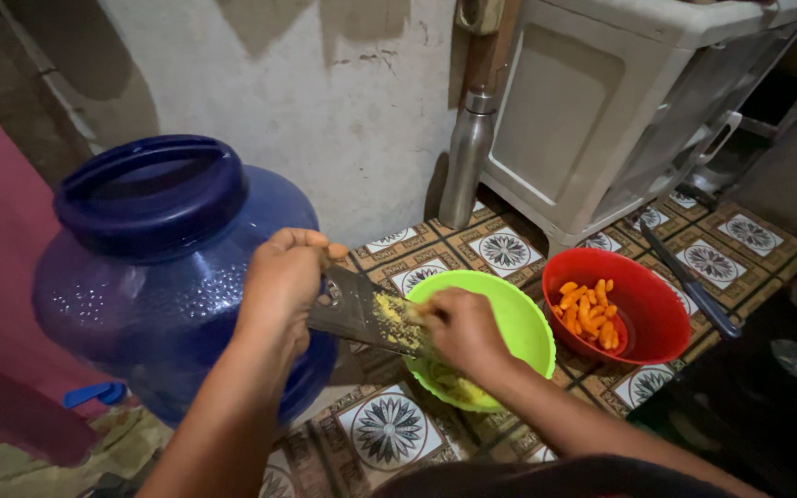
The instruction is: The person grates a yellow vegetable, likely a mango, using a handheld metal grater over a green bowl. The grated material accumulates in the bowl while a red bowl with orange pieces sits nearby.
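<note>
Near the middle of the frame the left hand (280,281) gripped the upper end of a flat metal grater (362,318), fingers curled tight around it and thumb on top. The grater slanted down to the right, its lower end over the green bowl (523,318), its face smeared with yellow gratings. The right hand (463,332), just right of centre, pressed against the grater's lower part with fingers bunched shut on a small yellow root piece (414,312) (mostly hidden by the fingers). Yellow shreds lay in the bottom of the green bowl, under the right wrist.

Just beside the green bowl, to its right, stood a red bowl (657,309) holding orange roots (589,314). A dark knife (689,281) lay on the patterned tiles (389,429) along the red bowl's right edge. A big blue water jug (154,277) filled the left half, touching the left forearm. A steel bottle (466,157) stood upright at upper centre, against a white cabinet (601,111).
</note>
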